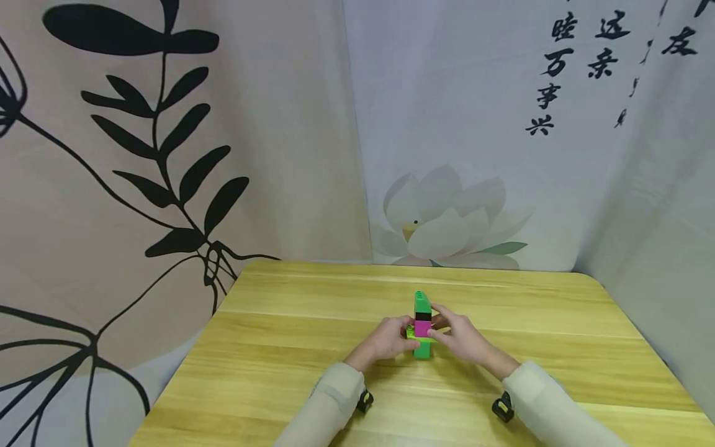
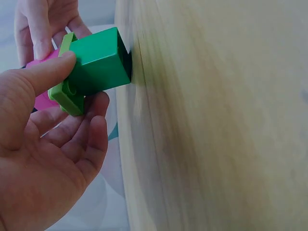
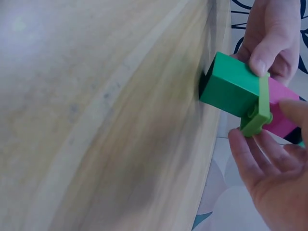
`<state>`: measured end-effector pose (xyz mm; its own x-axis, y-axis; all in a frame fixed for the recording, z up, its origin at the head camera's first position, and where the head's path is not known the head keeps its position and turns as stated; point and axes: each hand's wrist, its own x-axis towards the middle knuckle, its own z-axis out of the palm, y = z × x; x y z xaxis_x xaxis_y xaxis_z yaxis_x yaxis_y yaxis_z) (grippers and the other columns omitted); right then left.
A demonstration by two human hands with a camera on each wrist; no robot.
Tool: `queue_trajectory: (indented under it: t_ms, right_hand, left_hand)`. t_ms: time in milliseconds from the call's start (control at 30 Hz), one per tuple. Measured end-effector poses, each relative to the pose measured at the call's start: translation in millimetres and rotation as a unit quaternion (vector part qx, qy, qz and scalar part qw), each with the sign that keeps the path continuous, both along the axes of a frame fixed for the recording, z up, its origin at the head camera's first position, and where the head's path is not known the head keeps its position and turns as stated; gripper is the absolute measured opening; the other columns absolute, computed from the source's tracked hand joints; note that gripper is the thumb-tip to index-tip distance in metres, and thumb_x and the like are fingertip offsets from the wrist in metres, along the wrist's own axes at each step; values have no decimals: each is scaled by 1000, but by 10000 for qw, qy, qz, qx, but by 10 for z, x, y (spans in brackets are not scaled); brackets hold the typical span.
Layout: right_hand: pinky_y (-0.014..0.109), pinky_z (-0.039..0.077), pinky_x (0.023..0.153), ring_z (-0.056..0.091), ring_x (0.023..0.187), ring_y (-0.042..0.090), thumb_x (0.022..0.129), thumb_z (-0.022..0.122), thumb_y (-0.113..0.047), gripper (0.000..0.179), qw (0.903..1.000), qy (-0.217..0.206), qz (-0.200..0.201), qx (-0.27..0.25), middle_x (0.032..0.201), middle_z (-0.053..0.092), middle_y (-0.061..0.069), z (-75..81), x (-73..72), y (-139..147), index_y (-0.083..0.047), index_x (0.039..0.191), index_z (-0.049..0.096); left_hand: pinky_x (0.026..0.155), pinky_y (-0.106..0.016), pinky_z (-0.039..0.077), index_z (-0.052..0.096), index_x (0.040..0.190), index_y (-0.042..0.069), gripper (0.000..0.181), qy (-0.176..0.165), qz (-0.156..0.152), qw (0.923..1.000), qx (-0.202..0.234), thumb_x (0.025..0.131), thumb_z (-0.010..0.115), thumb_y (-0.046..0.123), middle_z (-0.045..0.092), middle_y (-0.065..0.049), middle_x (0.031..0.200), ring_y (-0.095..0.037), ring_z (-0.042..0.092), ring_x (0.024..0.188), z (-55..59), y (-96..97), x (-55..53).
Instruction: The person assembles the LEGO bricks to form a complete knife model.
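A tower of toy building bricks stands upright between both hands near the middle of the table. At its base is a green brick (image 2: 98, 62), with a wider lime plate (image 3: 262, 103) on it. Above come a magenta brick (image 1: 422, 328), a black brick (image 1: 423, 316) and a green brick with a sloped side (image 1: 421, 302). My left hand (image 1: 388, 338) grips the lime plate from the left, thumb in front and fingers behind. From the right, my right hand (image 1: 460, 338) holds the magenta brick, its thumb on the front face. Some fingertips are hidden behind the tower.
The wooden table (image 1: 279, 347) carries the tower, and its far edge runs along a hanging cloth (image 1: 301, 155) printed with plants and characters. Another cloth side hangs along the right. Each wrist wears a small black camera (image 1: 503, 408) below the sleeve.
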<state>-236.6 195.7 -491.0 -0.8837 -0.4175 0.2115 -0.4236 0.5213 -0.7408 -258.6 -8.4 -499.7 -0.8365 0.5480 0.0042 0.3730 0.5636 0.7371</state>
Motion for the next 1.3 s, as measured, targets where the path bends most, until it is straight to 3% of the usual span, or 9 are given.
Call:
queue_trajectory:
  t_ms: [267,467,633,867,1300]
  right_hand:
    - [30,52,79,61,100,27,86,70,-6,73,9988,-406,-241,-109,110,63,13,-37,-110,-26,4,144,28]
    - [33,52,82,60,101,30,85,71,-7,76,9981,-558,-86,-233,113,61,18,-101,-172,-14,6,144,26]
    - [38,51,84,60,102,30,84,73,-15,80,9959,-873,-140,-203,113,62,17,-136,-209,-1,5,145,26]
    - [41,51,81,60,99,30,82,75,-18,82,9905,-1328,-170,-309,114,60,16,-164,-228,2,5,144,28]
    - [43,49,84,58,98,26,82,76,-23,80,9909,-1346,-59,36,112,61,12,-193,-265,19,9,141,32]
  left_hand:
    - [75,-25,50,52,131,9,47,-274,356,9990,20,90,67,25,63,-4,112,-11,60,87,7,20,-20]
    - [80,-28,50,39,142,7,59,-314,552,9980,-40,92,63,27,59,-7,122,-18,60,99,11,23,-40]
    - [79,-27,50,36,144,9,61,-285,345,9990,-12,92,64,22,57,-8,124,-18,60,102,-2,15,-58]
    - [79,-26,51,44,137,5,51,-442,101,9989,84,91,65,15,59,-8,122,-21,60,104,0,7,-47]
    - [76,-26,51,52,128,6,40,-509,-44,9987,0,92,64,17,63,-5,111,-13,61,94,-33,-11,-51]
